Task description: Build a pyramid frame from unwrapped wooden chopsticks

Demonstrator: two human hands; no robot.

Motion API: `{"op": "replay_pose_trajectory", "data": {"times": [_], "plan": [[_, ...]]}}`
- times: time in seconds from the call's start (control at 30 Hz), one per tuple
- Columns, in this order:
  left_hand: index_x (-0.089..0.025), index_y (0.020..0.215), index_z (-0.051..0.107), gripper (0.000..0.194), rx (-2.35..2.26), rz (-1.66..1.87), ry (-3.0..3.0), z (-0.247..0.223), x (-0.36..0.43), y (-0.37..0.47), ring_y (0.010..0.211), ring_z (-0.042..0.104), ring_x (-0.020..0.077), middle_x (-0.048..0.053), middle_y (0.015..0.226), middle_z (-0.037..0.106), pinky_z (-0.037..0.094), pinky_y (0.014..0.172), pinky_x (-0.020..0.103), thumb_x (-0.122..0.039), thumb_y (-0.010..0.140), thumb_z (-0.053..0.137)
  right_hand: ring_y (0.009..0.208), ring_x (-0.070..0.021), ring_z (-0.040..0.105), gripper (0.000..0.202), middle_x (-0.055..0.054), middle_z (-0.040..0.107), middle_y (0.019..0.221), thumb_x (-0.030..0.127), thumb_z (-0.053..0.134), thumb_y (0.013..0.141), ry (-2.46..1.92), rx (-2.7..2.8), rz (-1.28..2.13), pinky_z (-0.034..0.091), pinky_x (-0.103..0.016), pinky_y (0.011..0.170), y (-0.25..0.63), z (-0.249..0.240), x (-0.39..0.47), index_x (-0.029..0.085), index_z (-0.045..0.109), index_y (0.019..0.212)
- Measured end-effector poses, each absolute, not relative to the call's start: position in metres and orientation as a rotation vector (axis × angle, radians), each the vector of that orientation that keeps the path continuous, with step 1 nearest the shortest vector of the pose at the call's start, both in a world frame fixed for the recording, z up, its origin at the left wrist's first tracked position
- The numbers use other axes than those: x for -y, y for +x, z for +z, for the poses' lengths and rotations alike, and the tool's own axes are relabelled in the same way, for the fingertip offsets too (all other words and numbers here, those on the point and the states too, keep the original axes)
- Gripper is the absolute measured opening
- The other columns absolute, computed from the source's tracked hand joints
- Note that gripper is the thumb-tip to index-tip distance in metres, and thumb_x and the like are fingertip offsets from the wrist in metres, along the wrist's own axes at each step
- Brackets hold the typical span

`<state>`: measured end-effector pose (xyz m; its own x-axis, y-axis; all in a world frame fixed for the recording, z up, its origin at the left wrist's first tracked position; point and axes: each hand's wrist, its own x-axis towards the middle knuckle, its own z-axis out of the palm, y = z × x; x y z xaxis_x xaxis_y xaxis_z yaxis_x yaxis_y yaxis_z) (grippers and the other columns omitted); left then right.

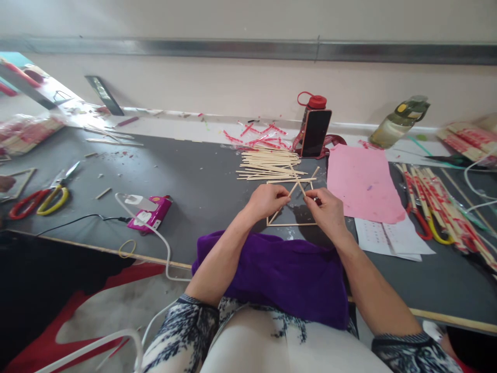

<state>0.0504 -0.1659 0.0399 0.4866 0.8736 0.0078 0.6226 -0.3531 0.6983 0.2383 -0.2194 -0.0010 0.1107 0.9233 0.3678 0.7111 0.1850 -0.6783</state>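
My left hand (271, 200) pinches a thin wooden stick (316, 172) that slants up to the right. Between the fingertips of my right hand (326, 210) is another wooden stick (293, 172), slanting up to the left. The two sticks cross just above my fingers; whether they are joined cannot be made out. Under both hands a square frame (292, 225) of similar sticks lies on the grey table, partly hidden by the hands. Just beyond it is a pile of loose wooden sticks (264, 161).
A phone (316, 133) leans on a red-capped bottle (317, 101). Pink cloth (363, 181) and papers (388, 239) lie to the right, beside wrapped sticks (438, 202). Scissors (54, 199) and a corded purple device (149, 213) are left. Purple cloth (272, 274) drapes the front edge.
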Motion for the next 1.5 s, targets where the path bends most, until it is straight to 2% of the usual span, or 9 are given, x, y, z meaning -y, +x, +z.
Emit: {"op": "replay_pose_trajectory", "data": {"times": [0.67,0.93,1.13,1.23,1.33,1.5], "plan": [[-0.019,0.08,0.073,0.021,-1.226,0.517,2.087,0.039,0.166,0.049,0.059,0.056,0.0115,0.0,0.063,0.066,0.037,0.053,0.019,-0.033,0.075,0.057,0.066,-0.0148,0.058,0.016,-0.003,0.066,0.083,0.03,0.056,0.083,-1.577,1.648,0.317,0.043,-0.028,0.064,0.238,0.0,0.22,0.021,0.069,0.087],[-0.019,0.084,0.073,0.028,-1.211,0.514,2.008,0.04,0.165,0.045,0.058,0.058,0.0117,0.0,0.068,0.068,0.04,0.054,0.02,-0.039,0.077,0.055,0.065,-0.0134,0.058,0.016,-0.002,0.067,0.085,0.028,0.057,0.082,-1.546,1.617,0.302,0.044,-0.027,0.065,0.239,0.003,0.222,0.02,0.069,0.087],[-0.016,0.079,0.069,0.031,-1.274,0.892,1.751,0.048,0.159,0.026,0.052,0.056,0.009,0.001,0.07,0.067,0.042,0.052,0.02,-0.043,0.079,0.055,0.064,-0.0125,0.057,0.013,-0.001,0.067,0.075,0.023,0.058,0.081,-1.5,1.551,0.273,0.042,-0.025,0.062,0.248,0.018,0.228,0.02,0.07,0.078],[-0.015,0.082,0.067,0.032,-1.263,1.066,1.572,0.054,0.157,0.017,0.05,0.054,0.0079,0.003,0.072,0.068,0.037,0.045,0.018,-0.045,0.078,0.057,0.062,-0.0118,0.057,0.012,0.0,0.066,0.074,0.025,0.06,0.081,-1.479,1.481,0.321,0.043,-0.025,0.06,0.258,0.03,0.234,0.02,0.07,0.081],[-0.014,0.082,0.066,0.032,-1.224,1.131,1.509,0.062,0.158,0.012,0.049,0.053,0.0073,0.004,0.072,0.067,0.034,0.041,0.018,-0.045,0.077,0.059,0.058,-0.0105,0.055,0.012,0.001,0.065,0.074,0.027,0.061,0.081,-1.467,1.432,0.376,0.042,-0.024,0.057,0.267,0.04,0.241,0.02,0.07,0.084],[-0.014,0.08,0.067,0.028,-1.158,1.14,1.585,0.083,0.164,0.014,0.049,0.053,0.0066,0.004,0.07,0.067,0.037,0.043,0.018,-0.041,0.078,0.061,0.056,-0.0096,0.052,0.013,0.001,0.063,0.072,0.029,0.062,0.081,-1.472,1.454,0.416,0.041,-0.023,0.054,0.277,0.042,0.255,0.02,0.07,0.084]]}}
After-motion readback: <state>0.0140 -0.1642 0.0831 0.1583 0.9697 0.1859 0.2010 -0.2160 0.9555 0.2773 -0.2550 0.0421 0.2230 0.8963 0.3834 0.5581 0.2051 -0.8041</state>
